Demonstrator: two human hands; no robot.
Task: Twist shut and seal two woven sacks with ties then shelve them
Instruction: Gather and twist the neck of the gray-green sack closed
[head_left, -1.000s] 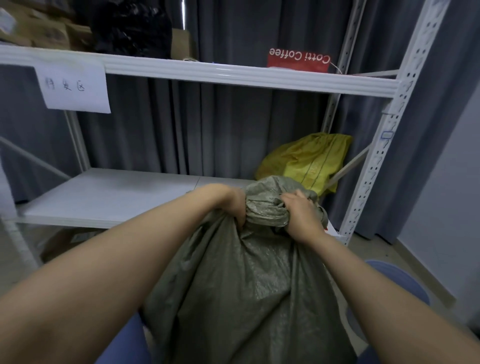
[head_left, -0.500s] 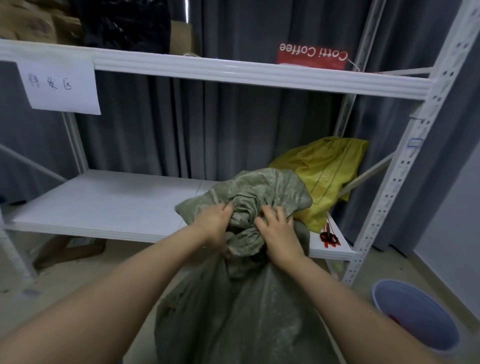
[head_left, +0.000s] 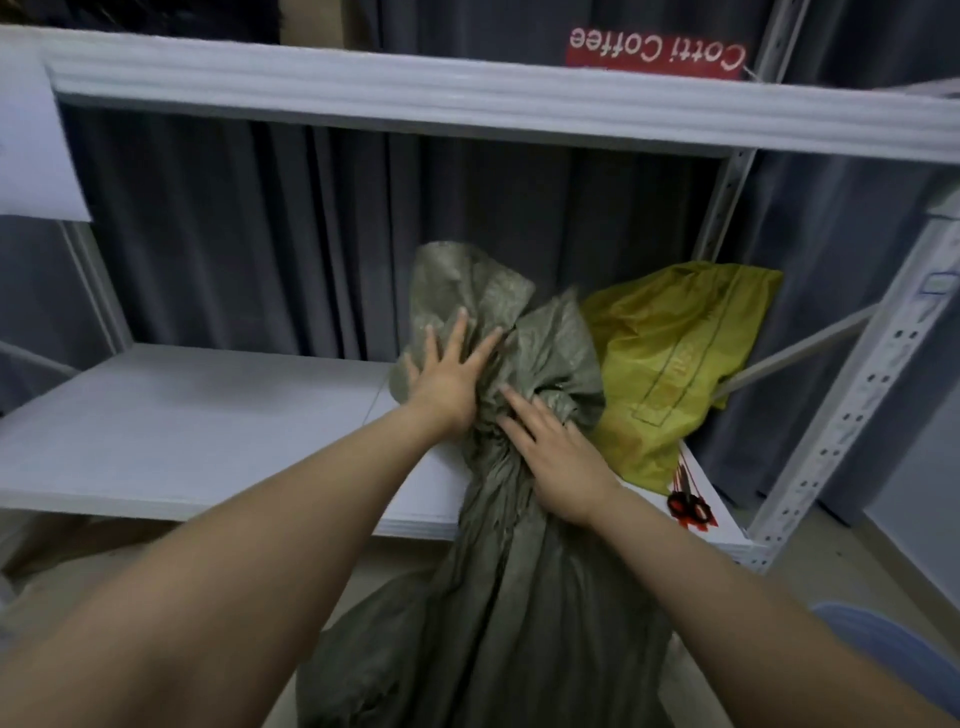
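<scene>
Head view. Found grey-green woven sack (head_left: 519, 597) leaning against front edge of white metal shelf (head_left: 182, 431), bunched top lying on the board. Noted left hand (head_left: 447, 379) flat on that top, fingers (head_left: 458, 338) straight and spread, gripping nothing. Noted right hand (head_left: 561, 462) pressed on the twisted neck, fingers extended. Logged yellow woven sack (head_left: 675, 364) just beside, on the shelf.

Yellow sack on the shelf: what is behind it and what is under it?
Behind the yellow sack hangs a dark grey curtain. It lies on the white shelf board. The green sack covers its left edge, so anything there is hidden.
</scene>
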